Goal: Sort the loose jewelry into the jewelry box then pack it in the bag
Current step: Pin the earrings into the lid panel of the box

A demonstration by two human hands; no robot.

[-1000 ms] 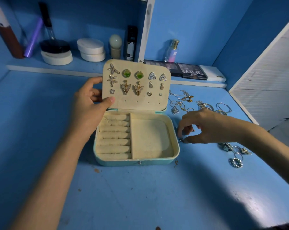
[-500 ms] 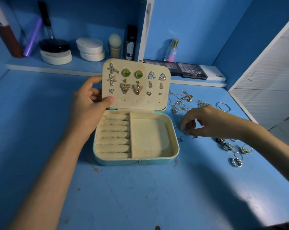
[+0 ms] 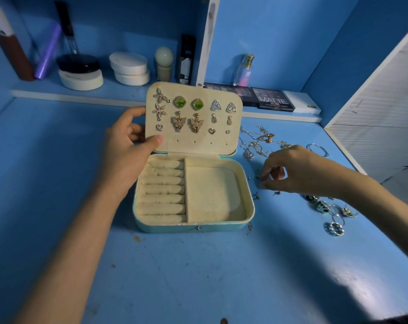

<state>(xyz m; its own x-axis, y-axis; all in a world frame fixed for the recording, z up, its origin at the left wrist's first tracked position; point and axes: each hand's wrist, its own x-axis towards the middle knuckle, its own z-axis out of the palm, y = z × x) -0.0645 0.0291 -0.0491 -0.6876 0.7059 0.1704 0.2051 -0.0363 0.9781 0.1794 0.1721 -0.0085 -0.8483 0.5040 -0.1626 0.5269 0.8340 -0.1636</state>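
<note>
A pale teal jewelry box lies open in the middle of the blue table, its cream ring rolls and square tray bare. Several earrings are pinned on the upright lid. My left hand grips the lid's left edge, thumb on the inner face. My right hand is just right of the box, fingertips pinching at a tiny stud on the table. Two small studs lie below it. Loose chains lie behind the hand, several rings to its right.
A raised shelf at the back holds cream jars, a perfume bottle and makeup palettes. A white slatted panel borders the table's right side. Thin hoops lie near that edge.
My right hand drew back from the box's right edge, then settled lower over small studs beside the box. The left hand and the lid have stayed put.
</note>
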